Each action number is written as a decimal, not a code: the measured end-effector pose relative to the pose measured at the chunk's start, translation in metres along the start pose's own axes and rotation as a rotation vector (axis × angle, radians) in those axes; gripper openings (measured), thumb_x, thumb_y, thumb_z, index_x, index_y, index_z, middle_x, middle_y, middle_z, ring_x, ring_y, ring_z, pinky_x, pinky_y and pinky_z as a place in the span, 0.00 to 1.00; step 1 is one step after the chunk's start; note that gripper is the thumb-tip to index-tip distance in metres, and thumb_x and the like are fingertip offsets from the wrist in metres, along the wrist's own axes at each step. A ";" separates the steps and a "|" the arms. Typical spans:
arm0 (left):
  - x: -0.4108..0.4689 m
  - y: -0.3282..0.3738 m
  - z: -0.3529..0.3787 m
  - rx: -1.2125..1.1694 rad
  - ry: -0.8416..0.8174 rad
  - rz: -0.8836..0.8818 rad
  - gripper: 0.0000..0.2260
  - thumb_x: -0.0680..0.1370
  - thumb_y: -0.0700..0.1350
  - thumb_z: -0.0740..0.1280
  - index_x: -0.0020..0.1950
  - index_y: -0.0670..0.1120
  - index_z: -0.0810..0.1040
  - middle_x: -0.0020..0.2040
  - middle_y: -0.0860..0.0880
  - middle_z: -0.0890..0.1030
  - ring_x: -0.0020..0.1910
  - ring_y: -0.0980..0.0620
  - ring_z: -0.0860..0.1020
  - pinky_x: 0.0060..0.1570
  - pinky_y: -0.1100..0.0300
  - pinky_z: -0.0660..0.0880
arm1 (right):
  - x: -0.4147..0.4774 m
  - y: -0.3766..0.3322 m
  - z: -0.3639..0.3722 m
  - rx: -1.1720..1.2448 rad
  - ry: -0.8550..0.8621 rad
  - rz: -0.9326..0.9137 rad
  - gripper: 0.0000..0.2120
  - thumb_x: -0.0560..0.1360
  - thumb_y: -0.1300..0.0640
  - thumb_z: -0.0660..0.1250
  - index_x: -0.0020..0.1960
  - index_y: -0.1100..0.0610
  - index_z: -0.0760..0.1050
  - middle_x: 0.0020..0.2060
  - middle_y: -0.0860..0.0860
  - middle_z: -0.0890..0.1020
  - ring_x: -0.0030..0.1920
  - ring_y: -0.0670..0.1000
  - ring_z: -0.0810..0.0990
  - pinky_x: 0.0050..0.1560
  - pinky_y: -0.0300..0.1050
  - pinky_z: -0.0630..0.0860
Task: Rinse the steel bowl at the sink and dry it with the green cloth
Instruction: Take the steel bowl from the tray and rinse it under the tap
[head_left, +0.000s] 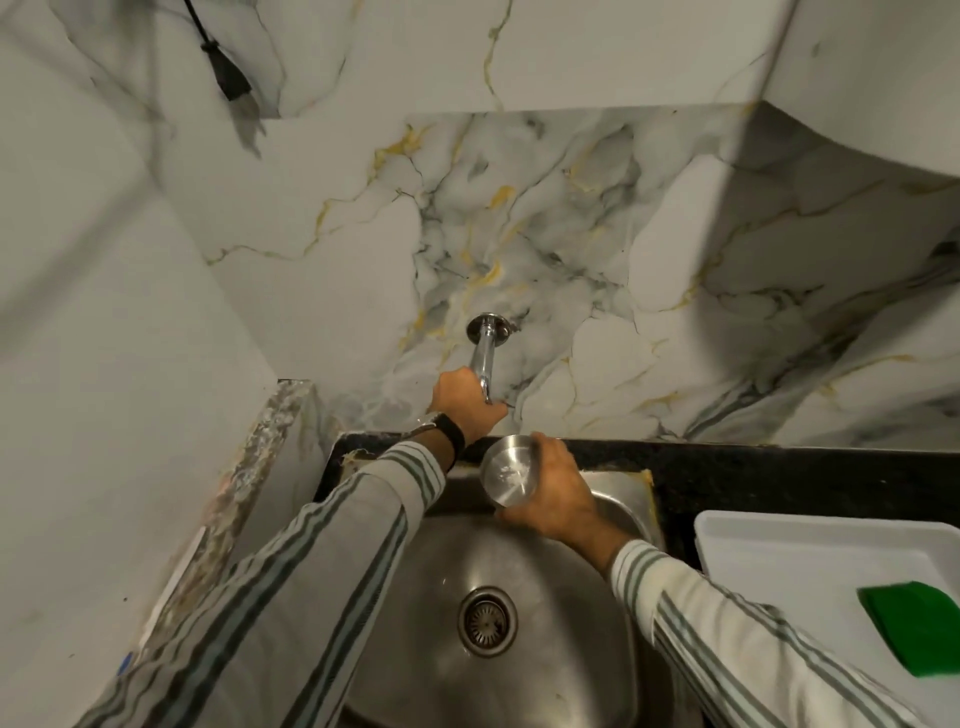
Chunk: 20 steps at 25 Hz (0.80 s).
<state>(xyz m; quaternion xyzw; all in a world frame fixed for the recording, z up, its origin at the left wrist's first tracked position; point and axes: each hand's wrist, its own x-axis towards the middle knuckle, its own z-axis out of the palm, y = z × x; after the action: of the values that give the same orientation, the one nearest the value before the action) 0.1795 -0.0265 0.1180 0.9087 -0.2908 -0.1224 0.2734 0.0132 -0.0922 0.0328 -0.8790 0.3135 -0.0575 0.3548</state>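
Observation:
A small steel bowl (506, 470) is held over the back of the steel sink (431, 649), just below the tap, its open side facing me. My right hand (556, 493) wraps around its right side and grips it. Above and to the left, my left hand (462, 402) is closed around the chrome tap (482, 353) that comes out of the marble wall. No running water is visible. The green cloth (914, 626) lies folded in a white tray (800, 556) on the counter at the right.
The sink's drain (487, 621) is in the middle of the basin. Black counter (753, 473) runs behind and right of the sink. A speckled stone ledge (244, 499) borders the left. A black plug (226, 70) hangs on the wall at the upper left.

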 end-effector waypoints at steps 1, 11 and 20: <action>-0.001 -0.002 -0.001 -0.008 -0.015 0.019 0.17 0.73 0.48 0.78 0.33 0.49 0.71 0.31 0.51 0.77 0.31 0.52 0.77 0.27 0.64 0.69 | 0.004 -0.004 0.003 -0.003 -0.015 -0.003 0.65 0.54 0.39 0.86 0.83 0.51 0.57 0.76 0.50 0.69 0.75 0.55 0.72 0.74 0.52 0.76; 0.015 -0.026 -0.022 -0.039 -0.324 0.161 0.12 0.78 0.47 0.76 0.39 0.46 0.77 0.34 0.51 0.78 0.35 0.53 0.77 0.39 0.60 0.76 | 0.025 -0.010 -0.001 0.011 -0.064 -0.031 0.69 0.54 0.39 0.88 0.84 0.54 0.55 0.77 0.53 0.71 0.75 0.56 0.73 0.75 0.51 0.74; 0.010 -0.026 -0.018 -0.157 -0.185 0.095 0.18 0.72 0.43 0.82 0.33 0.50 0.74 0.31 0.53 0.75 0.32 0.55 0.75 0.43 0.57 0.79 | 0.024 -0.020 0.001 0.001 -0.111 -0.059 0.69 0.54 0.39 0.88 0.84 0.55 0.55 0.77 0.53 0.71 0.76 0.56 0.73 0.76 0.52 0.73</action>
<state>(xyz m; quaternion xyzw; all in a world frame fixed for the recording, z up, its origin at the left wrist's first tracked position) 0.2062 -0.0071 0.1172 0.8545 -0.3471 -0.2150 0.3210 0.0424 -0.0946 0.0423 -0.8895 0.2673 -0.0190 0.3702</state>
